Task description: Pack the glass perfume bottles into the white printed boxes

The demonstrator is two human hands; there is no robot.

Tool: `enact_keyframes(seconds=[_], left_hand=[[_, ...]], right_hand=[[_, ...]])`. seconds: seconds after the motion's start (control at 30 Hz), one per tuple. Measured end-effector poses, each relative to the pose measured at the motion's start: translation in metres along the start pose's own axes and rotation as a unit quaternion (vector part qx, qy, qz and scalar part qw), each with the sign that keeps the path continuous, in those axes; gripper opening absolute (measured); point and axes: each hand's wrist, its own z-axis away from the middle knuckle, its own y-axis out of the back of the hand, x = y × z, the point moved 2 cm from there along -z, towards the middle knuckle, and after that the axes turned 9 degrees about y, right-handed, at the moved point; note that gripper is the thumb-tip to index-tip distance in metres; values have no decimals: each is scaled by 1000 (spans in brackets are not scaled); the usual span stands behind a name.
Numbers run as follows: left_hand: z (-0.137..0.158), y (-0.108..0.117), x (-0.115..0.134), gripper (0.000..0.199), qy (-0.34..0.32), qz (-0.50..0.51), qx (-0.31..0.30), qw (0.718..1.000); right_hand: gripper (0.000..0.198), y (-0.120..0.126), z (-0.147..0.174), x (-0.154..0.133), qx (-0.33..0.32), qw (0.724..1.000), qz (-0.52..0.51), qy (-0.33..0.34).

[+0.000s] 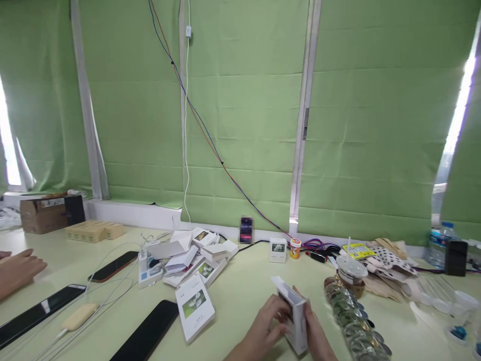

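A small white cardboard box stands tilted between my hands, its top flap raised. My right hand grips its right side, with the thumb and fingers partly behind it. The curled fingers of my left hand press at the box's left side near the opening; their tips are hidden, so I cannot tell whether they reach inside. To the left lies a white box with a flower picture. On the right runs a row of round, shiny clear-wrapped pieces.
White boxes and cartons are heaped at the back. Phones and white cables lie left, near another person's hand. A lidded cup, a water bottle and an upright white box stand further back.
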Motion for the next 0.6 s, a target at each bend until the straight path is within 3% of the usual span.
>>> enact_keyframes(seconds=[0.07, 0.1, 0.3, 0.4, 0.5, 0.6], left_hand=[[0, 2, 4, 31, 12, -21, 0, 1000], [0, 3, 3, 36, 27, -26, 14, 999], [-6, 9, -21, 76, 140, 26, 178, 974], [-10, 4, -39, 81, 191, 145, 152, 959], [-12, -2, -48, 70, 201, 240, 94, 945], [-13, 1, -48, 55, 204, 250, 123, 939]], right_hand=[[72, -7, 2, -2, -6, 987, -130, -96], [69, -10, 2, -5, -5, 982, -154, -113], [43, -16, 4, -20, 59, 979, -166, -104], [41, -12, 1, -16, 76, 976, -179, -95], [44, -6, -2, -11, 63, 987, -124, -81], [52, 4, -3, -11, 53, 997, 51, -28]])
